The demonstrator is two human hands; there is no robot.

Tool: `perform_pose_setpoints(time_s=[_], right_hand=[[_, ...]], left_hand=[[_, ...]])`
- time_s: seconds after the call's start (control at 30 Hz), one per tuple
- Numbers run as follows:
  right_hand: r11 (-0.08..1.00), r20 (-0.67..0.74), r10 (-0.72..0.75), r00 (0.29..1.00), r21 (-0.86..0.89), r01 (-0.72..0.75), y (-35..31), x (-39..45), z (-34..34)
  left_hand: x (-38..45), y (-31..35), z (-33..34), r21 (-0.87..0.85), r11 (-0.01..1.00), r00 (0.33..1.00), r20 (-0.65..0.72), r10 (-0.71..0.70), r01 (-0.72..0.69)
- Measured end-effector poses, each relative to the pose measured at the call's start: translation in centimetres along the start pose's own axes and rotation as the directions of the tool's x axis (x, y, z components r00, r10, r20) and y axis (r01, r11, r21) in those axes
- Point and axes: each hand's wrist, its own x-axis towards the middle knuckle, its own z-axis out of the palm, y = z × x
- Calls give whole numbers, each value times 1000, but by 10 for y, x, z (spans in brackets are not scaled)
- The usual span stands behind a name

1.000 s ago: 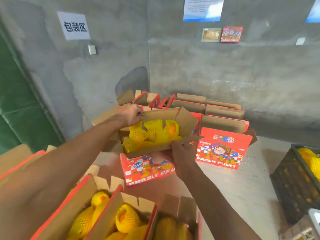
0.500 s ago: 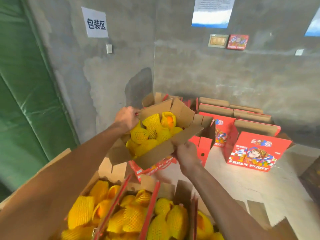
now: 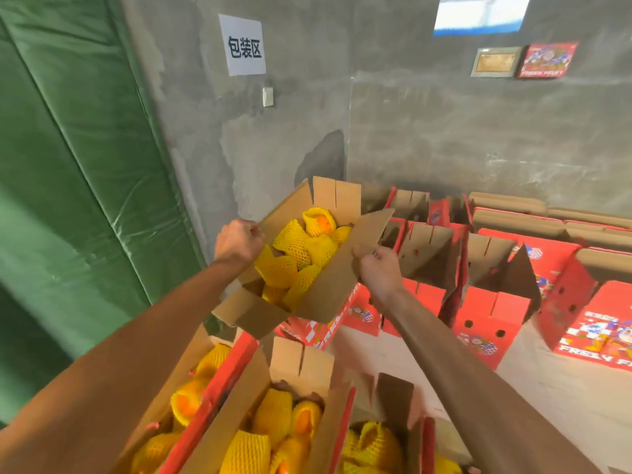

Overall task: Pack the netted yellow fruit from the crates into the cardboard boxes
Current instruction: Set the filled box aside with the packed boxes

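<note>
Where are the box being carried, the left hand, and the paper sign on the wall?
carried box (image 3: 337, 285), head view, near side flap.
left hand (image 3: 239, 242), head view, back of hand.
paper sign (image 3: 243, 46), head view, sheet's middle.

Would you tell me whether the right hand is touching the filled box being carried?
Touching. The head view shows the right hand with fingers curled over the near flap edge of the filled box.

I see the held box (image 3: 318, 285) up in the middle, tilted, with the netted fruit (image 3: 297, 254) inside it. My left hand (image 3: 239, 242) is on its left edge and my right hand (image 3: 379, 271) on its right flap. Below, close to me, three filled boxes (image 3: 260, 422) stand side by side. Behind and to the right, open boxes (image 3: 492, 295) stand in rows before the wall (image 3: 444, 138).
</note>
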Motion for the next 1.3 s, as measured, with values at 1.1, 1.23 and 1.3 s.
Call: perform_pose_setpoints(time_s=[1.1,1.23,1.3], right_hand=[[876,-340,201,919,-357,-324,140,113,126],[871,-361,212,908,-352,-344,148,106,121],[854,-368,215,904,-379,-357,146,105,117]], left_hand=[[127,-194,136,-179,895,849,433,-302,409],[103,-219,112,-375,661,610,777,-158,650],[91,-242,101,-248,608,382,919,-98,754]])
